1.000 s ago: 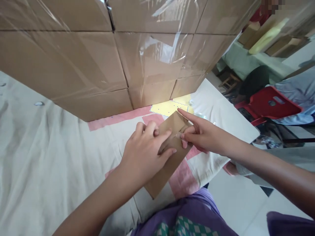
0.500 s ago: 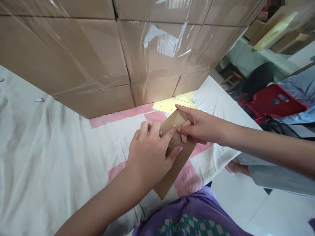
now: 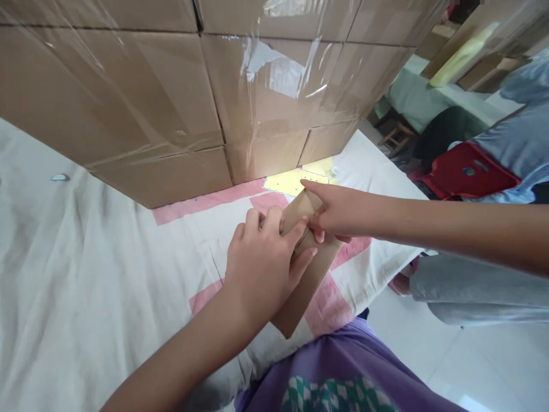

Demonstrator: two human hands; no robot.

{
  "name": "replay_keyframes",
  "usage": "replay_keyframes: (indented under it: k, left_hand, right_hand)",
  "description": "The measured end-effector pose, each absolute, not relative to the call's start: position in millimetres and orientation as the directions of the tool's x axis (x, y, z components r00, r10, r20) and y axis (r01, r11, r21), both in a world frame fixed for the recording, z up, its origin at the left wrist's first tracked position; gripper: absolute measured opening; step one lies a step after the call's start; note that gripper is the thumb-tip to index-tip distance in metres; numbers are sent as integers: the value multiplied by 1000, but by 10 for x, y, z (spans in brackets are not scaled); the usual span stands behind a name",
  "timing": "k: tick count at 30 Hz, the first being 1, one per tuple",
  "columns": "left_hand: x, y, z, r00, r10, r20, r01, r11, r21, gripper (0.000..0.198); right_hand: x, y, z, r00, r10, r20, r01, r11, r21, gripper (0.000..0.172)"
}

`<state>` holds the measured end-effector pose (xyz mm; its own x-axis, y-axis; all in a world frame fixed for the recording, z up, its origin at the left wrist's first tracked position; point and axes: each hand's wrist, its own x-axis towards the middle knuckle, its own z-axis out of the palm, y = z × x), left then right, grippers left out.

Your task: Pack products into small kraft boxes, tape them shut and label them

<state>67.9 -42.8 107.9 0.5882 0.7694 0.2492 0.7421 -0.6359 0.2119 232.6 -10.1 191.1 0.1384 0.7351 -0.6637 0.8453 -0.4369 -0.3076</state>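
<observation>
Cardboard box [image 3: 316,272] on the cloth-covered surface [image 3: 150,286] — likely light, fairly stiff, best held by its long edges — lies under the spread left hand [image 3: 259,262], the right hand [image 3: 337,210] touching it, grip unclear.

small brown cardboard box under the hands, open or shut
Cannot tell: the left hand and right hand cover much of the small brown cardboard box.
</observation>
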Motion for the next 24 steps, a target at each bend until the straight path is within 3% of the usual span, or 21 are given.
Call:
replay_keyframes:
  k: [6,10,14,19,24]
  left_hand:
    - [690,-444,1080,580,764,283,749,-636,184,43]
    - [698,-449,1073,575,759,305,751,-638,171,43]
    - [710,-460,1059,572,751,329,747,-643,169,44]
    - [728,-487,1054,583,746,322,737,-653,175,44]
    - [735,-492,1066,582,756,299,744,-644,178,44]
  right_hand:
    - [2195,-76,2028,187,701,-688,923,-366,-122,101]
    - [2317,-129,1958,152,745,-650,946,-300,-123,95]
    - [2507,-201,1913,171,753,-636,965,-258,-46,96]
    - [2678,-162,1983,127,695,-708,986,-163,16,60]
    - [2884,-121,1953,86,622,-779,986,-168,-26,54]
